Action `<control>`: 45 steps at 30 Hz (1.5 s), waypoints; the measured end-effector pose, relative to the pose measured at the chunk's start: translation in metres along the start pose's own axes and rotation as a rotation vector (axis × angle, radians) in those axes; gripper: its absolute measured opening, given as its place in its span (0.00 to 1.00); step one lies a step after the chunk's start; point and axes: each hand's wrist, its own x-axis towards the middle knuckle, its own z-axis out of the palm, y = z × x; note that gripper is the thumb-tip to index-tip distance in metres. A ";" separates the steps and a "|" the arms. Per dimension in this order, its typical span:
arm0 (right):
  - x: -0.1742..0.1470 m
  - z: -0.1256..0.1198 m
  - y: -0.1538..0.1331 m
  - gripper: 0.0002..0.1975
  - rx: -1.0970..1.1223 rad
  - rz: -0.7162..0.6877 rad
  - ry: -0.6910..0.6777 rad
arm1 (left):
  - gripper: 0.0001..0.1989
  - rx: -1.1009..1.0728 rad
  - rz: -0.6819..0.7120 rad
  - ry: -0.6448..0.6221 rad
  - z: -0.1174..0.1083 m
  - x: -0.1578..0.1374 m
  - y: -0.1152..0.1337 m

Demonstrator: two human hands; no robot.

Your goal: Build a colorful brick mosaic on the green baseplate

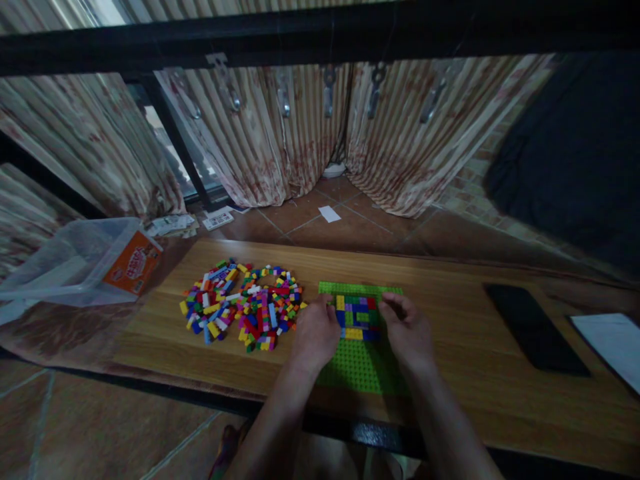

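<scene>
A green studded baseplate [363,373] lies on the wooden table in front of me. On its upper half sits a flat block of toy bricks [356,317] in yellow, blue, red, purple and green, with a gap inside. My left hand [316,333] is at the plate's left edge, its fingers curled together beside the bricks. On the opposite side my right hand [407,330] rests over the plate's right edge, thumb and fingers bent towards each other near the red brick. Whatever either hand may hold is hidden by the fingers.
Left of the plate lie heaps of loose toy bricks [270,310]. A clear plastic bin [75,267] with an orange label stands beyond the table's left end. To the right are a black flat slab [537,328] and a white sheet [613,343]. A dark bar [300,37] with hooks crosses above.
</scene>
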 end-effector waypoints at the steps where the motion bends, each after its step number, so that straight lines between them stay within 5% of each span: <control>1: 0.000 -0.001 0.000 0.19 0.007 0.004 0.008 | 0.18 -0.013 0.001 -0.009 -0.001 0.000 0.000; 16: -0.001 0.000 -0.004 0.18 -0.027 0.044 -0.001 | 0.20 0.034 0.097 0.008 0.016 -0.012 -0.004; 29: -0.013 0.015 -0.001 0.18 -0.313 -0.243 -0.094 | 0.33 0.190 0.189 -0.033 0.038 -0.020 -0.015; 34: -0.015 0.013 0.000 0.20 -0.411 -0.270 -0.145 | 0.38 0.379 0.342 0.074 0.074 -0.022 -0.031; 37: -0.014 0.011 0.002 0.21 -0.453 -0.275 -0.157 | 0.32 0.507 0.417 0.166 0.090 -0.020 -0.034; 45: -0.010 0.007 0.007 0.24 -0.535 -0.290 -0.189 | 0.31 0.620 0.554 0.222 0.089 -0.020 -0.031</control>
